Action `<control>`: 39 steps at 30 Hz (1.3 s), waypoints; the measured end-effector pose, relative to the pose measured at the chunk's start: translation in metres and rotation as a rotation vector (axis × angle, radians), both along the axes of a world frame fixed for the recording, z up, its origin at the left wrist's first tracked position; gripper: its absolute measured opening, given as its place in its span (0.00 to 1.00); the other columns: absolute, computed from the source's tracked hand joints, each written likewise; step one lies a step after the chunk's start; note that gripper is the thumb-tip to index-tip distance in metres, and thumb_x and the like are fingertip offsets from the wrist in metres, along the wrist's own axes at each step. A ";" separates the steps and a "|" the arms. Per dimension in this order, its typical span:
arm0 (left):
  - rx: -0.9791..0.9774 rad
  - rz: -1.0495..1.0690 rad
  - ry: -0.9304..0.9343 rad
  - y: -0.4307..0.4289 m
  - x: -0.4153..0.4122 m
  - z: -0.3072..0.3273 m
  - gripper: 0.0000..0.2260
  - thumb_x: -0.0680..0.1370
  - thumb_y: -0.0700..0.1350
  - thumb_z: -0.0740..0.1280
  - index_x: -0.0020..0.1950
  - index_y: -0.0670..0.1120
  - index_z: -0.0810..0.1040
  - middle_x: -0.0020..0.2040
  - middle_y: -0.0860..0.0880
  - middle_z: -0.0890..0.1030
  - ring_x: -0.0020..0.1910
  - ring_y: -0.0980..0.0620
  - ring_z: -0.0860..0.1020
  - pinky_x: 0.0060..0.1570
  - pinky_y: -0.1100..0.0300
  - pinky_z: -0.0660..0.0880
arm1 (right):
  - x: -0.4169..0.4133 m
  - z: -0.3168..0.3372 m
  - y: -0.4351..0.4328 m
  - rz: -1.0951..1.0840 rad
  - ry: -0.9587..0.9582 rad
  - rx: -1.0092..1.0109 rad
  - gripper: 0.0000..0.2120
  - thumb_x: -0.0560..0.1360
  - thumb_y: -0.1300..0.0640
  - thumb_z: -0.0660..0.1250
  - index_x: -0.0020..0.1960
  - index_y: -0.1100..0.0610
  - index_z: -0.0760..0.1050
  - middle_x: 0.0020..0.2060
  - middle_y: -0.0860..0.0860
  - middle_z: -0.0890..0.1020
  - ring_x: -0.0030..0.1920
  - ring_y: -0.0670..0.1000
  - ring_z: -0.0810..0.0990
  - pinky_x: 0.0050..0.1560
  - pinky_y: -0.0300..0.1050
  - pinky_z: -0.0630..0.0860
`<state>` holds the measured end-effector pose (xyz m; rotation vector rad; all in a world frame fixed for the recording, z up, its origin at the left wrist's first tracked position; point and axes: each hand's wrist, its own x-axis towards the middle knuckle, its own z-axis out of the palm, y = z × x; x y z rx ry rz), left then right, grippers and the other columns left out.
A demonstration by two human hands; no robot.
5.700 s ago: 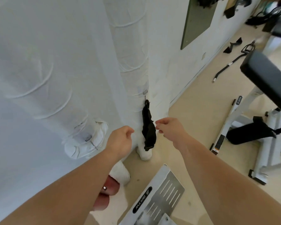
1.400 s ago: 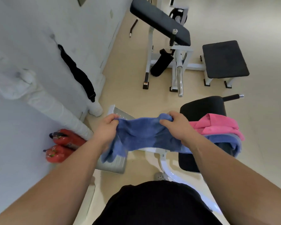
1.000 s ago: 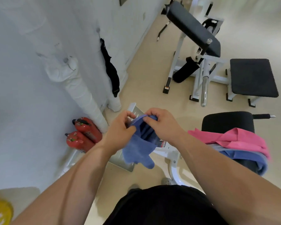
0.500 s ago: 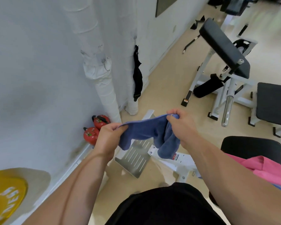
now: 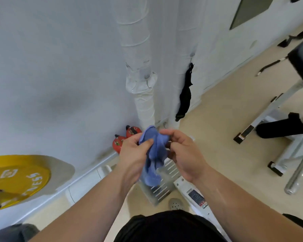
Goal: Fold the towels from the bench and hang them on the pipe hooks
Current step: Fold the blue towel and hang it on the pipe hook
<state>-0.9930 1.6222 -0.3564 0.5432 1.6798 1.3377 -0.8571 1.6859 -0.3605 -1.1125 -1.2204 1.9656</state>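
Red canisters (image 5: 127,137) stand beside wrapped pipe (image 5: 142,95), behind blue towel (image 5: 155,154).

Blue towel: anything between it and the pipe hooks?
Nothing visible. Left hand and right hand hold the blue towel in open air before the wrapped pipes; a black towel hangs from one pipe.

Blue towel (image 5: 155,154): bunched and motion-blurred, so its edges and corners cannot be told apart. The right hand's (image 5: 184,154) lower fingers curl behind it, tips hidden. The left hand (image 5: 133,154) covers its left side.

Behind the towel, the slotted metal plate (image 5: 164,187) is partly covered. Up-left of it, the red extinguishers (image 5: 129,134) are half hidden by the left hand. Far left, the yellow weight plate (image 5: 16,179) is cut by the picture's edge.

Above-right, the hook (image 5: 192,55) holding the black cloth (image 5: 184,96) is too small to make out. Below-right, the label (image 5: 197,199) is unreadable.
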 end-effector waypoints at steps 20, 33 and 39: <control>0.085 0.118 -0.034 0.054 0.022 0.024 0.14 0.85 0.41 0.57 0.53 0.39 0.83 0.45 0.43 0.84 0.44 0.49 0.81 0.45 0.59 0.76 | -0.001 0.008 0.087 0.244 0.021 0.488 0.16 0.77 0.69 0.65 0.53 0.51 0.82 0.44 0.50 0.86 0.45 0.50 0.86 0.49 0.45 0.82; 0.057 -0.034 0.003 0.067 -0.011 0.035 0.18 0.84 0.43 0.62 0.48 0.26 0.77 0.39 0.36 0.77 0.39 0.43 0.71 0.38 0.52 0.69 | -0.009 0.022 0.111 0.260 -0.207 1.074 0.02 0.69 0.55 0.75 0.42 0.51 0.86 0.43 0.44 0.81 0.47 0.44 0.77 0.52 0.37 0.71; -0.002 -0.198 0.001 0.069 -0.011 0.045 0.20 0.79 0.49 0.62 0.51 0.31 0.79 0.43 0.39 0.75 0.43 0.43 0.71 0.45 0.47 0.66 | -0.014 0.023 0.114 0.246 -0.190 1.014 0.06 0.67 0.58 0.80 0.39 0.54 0.83 0.34 0.41 0.80 0.42 0.43 0.78 0.44 0.32 0.70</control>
